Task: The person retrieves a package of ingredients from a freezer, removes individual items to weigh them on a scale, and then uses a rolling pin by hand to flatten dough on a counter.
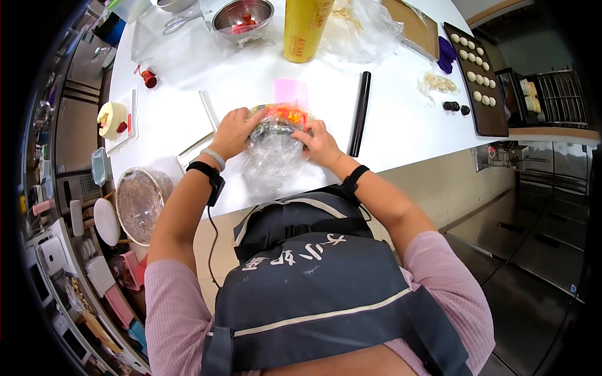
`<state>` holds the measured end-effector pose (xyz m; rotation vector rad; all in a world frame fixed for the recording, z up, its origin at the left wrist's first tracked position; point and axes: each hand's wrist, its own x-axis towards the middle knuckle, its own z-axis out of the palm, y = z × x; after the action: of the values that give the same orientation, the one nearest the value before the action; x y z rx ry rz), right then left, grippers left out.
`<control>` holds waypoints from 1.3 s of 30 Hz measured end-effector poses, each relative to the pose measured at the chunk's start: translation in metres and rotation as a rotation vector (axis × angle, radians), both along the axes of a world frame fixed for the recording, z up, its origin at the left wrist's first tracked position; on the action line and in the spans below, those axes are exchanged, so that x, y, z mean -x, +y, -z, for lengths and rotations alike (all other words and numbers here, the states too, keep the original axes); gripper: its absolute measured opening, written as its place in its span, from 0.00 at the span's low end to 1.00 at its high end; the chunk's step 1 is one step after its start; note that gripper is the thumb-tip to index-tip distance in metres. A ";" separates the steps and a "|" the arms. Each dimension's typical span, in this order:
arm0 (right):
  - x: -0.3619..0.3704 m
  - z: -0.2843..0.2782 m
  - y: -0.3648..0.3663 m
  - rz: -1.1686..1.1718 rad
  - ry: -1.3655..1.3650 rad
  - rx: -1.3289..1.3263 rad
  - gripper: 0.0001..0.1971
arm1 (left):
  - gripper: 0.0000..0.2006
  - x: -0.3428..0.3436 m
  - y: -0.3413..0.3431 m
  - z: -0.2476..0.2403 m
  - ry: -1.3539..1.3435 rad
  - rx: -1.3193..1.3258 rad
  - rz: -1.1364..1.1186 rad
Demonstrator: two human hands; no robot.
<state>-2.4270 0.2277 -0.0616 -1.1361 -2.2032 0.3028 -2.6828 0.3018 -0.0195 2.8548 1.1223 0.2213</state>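
On the white table (pixel 338 147) lies a bundle of clear plastic wrap (pixel 271 155) with red, orange, yellow and dark colours showing at its far end. My left hand (pixel 234 133) grips its left side, fingers curled over the top edge. At the right side, my right hand (pixel 320 143) pinches the wrap between thumb and fingers. What exactly is inside the plastic I cannot make out. Just beyond the bundle is a pink square sheet (pixel 292 92). A black rod (pixel 360 114) lies to the right of my right hand.
A yellow cylinder (pixel 305 31) stands at the back beside a metal bowl (pixel 242 12). Dough balls sit on a dark tray (pixel 483 109) at right. A pale cake (pixel 111 119) and a plastic-covered round basket (pixel 139 203) are at left. A white flat board (pixel 194 125) lies near my left hand.
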 end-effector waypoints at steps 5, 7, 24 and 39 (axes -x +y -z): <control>-0.013 -0.034 0.032 0.012 0.168 0.180 0.24 | 0.36 -0.001 0.012 -0.046 -0.072 0.561 0.014; -0.016 -0.051 0.038 0.018 0.449 0.899 0.26 | 0.32 0.004 0.010 -0.044 -0.277 1.382 -0.114; -0.006 -0.057 0.083 0.271 1.339 1.063 0.07 | 0.09 0.007 -0.025 0.016 -1.522 1.392 -0.892; -0.024 -0.114 -0.006 -0.234 0.270 0.985 0.10 | 0.03 0.035 -0.090 -0.051 -0.527 0.575 0.028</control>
<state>-2.4031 0.2217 0.0520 -1.1798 -1.9302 1.6631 -2.7176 0.2122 0.0311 2.1271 0.8567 0.5148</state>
